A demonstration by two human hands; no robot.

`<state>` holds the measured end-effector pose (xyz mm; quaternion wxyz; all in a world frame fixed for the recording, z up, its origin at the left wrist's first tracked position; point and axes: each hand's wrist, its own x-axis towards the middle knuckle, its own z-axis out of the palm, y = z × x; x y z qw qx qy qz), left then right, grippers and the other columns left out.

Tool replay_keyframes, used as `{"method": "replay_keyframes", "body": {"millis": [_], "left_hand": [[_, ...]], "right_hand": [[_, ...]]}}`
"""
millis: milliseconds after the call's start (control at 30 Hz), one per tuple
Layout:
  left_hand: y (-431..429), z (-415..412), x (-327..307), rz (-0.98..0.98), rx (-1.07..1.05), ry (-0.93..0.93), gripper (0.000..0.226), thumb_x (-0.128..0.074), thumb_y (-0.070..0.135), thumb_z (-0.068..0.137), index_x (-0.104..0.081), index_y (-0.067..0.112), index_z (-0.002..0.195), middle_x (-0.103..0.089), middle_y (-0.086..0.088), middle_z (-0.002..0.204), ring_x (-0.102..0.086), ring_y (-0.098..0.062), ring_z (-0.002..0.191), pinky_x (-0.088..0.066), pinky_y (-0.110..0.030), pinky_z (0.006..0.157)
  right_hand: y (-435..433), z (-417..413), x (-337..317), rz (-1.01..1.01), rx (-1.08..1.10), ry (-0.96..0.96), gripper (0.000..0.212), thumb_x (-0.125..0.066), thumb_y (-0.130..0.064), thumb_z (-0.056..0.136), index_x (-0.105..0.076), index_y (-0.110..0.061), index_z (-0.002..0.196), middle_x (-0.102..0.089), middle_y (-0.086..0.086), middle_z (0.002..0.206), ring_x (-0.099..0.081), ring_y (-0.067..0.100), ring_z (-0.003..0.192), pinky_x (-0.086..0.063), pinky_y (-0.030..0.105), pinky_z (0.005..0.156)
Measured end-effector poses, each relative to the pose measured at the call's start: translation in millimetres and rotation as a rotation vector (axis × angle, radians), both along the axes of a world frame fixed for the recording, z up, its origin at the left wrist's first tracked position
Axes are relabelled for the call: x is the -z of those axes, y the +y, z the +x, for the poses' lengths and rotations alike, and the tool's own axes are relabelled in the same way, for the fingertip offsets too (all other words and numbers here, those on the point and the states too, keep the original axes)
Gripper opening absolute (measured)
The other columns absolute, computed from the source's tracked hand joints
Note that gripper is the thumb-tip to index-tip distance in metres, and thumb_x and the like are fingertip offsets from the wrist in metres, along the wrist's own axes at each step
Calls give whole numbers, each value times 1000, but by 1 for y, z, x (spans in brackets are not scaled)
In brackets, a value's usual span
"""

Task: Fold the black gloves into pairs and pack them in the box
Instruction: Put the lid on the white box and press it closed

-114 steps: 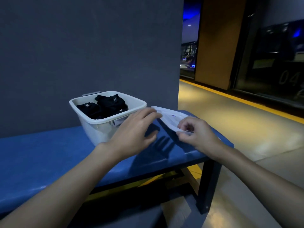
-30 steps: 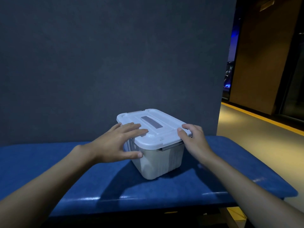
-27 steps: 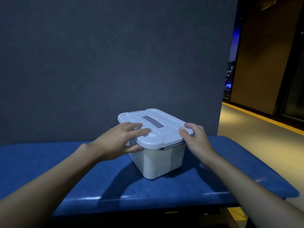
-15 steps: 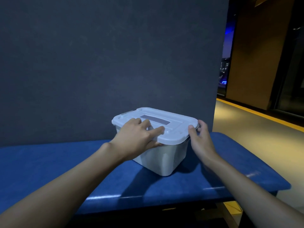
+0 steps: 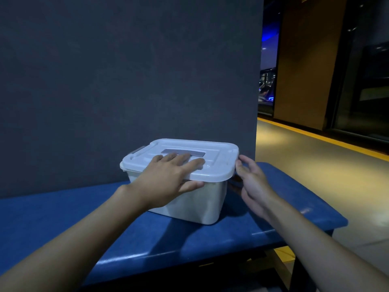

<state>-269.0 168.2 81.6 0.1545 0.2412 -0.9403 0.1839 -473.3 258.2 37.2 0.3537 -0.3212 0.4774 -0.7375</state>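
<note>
Since the frame half a second back, the white box (image 5: pixel 189 203) has turned a little on the blue bench (image 5: pixel 294 197), so its long side now faces the camera more squarely, and the right hand (image 5: pixel 252 184) has slipped from the lid's edge to the box's right end. With its lid (image 5: pixel 212 163) on, the box sits toward the bench's right half, close to the dark grey wall (image 5: pixel 126 81).

The left hand (image 5: pixel 166 182) lies flat on the lid, fingers (image 5: pixel 179 159) spread and open over the near edge of the grey handle strip (image 5: pixel 195 153), thumb hooked under the lid's front rim. It presses rather than grips. The right hand's fingers are loosely curled at the lid's right corner; whether they touch the latch there I cannot tell, as the box end is in shadow.

No brand, label or writing can be read on the box or lid. A grey latch (image 5: pixel 137 150) shows at the far left corner. The black gloves are hidden under the lid. Both forearms are cut off by the frame's lower edge.
</note>
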Motion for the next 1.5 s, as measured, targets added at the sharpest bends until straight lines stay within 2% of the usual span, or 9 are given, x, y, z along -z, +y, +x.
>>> {"method": "replay_keyframes", "body": {"millis": [200, 433, 533, 733, 900, 967, 1100, 1300, 1500], "left_hand": [[3, 4, -2, 103, -6, -11, 70, -3, 77, 85, -21, 50, 148, -32, 8, 153, -30, -19, 141, -30, -44, 108], [5, 6, -10, 242, 6, 42, 65, -8, 78, 86, -22, 56, 146, -31, 17, 154, -24, -11, 144, -25, -43, 111], [8, 7, -13, 249, 3, 24, 67, -7, 78, 85, -22, 57, 146, -29, 18, 155, -23, -9, 145, -24, -41, 111], [6, 17, -9, 256, -17, -4, 67, -8, 77, 85, -21, 56, 147, -25, 13, 159, -18, -6, 146, -21, -39, 111], [2, 17, -7, 249, -17, -43, 64, -8, 74, 87, -15, 57, 148, -21, 12, 160, -16, -8, 146, -21, -41, 113], [0, 16, -7, 239, -23, -56, 64, -8, 75, 86, -13, 58, 148, -21, 12, 160, -15, -8, 146, -20, -40, 114], [-2, 13, -8, 200, -27, -80, 63, -12, 75, 87, -12, 57, 148, -23, 11, 158, -19, -11, 145, -23, -39, 112], [0, -3, 0, 118, -58, -27, 66, -2, 76, 84, -16, 55, 146, -36, 9, 146, -35, -18, 135, -35, -47, 101], [-8, -6, 2, 107, -47, 64, 78, -7, 80, 78, -32, 49, 145, -41, 18, 147, -40, -13, 134, -33, -41, 99]], "right_hand": [[-4, -5, 5, 14, -39, -143, 40, -52, -19, 101, -44, -26, 140, -62, 8, 130, -59, 27, 118, -52, 37, 79], [-2, -6, 7, -1, -85, -225, 49, -51, -4, 99, -41, -25, 142, -63, 6, 129, -59, 29, 120, -49, 48, 99], [0, -3, 8, 8, -76, -200, 60, -43, 11, 93, -40, -27, 140, -66, 8, 124, -63, 28, 110, -52, 45, 93], [3, -1, 4, -58, -117, -285, 27, -53, -14, 99, -58, -16, 125, -64, 12, 105, -61, 21, 86, -50, 36, 74], [0, 5, -4, -17, -47, -191, 41, -60, -22, 96, -57, 10, 122, -61, 34, 110, -60, 29, 96, -54, 47, 89], [-3, 8, -7, 4, -26, -145, 37, -63, -22, 94, -62, 7, 117, -69, 25, 109, -67, 28, 100, -53, 48, 93], [-7, 13, -18, 74, -3, -54, 32, -71, -14, 86, -62, 1, 113, -73, 13, 105, -71, 25, 94, -56, 33, 71], [-9, 19, -30, 127, 94, 64, 39, -73, -9, 78, -59, -6, 114, -72, 8, 101, -71, 20, 87, -57, 30, 65], [-9, 19, -31, 145, 163, 128, 27, -65, -5, 81, -64, -8, 108, -72, 5, 96, -68, 15, 78, -51, 22, 53]]}}
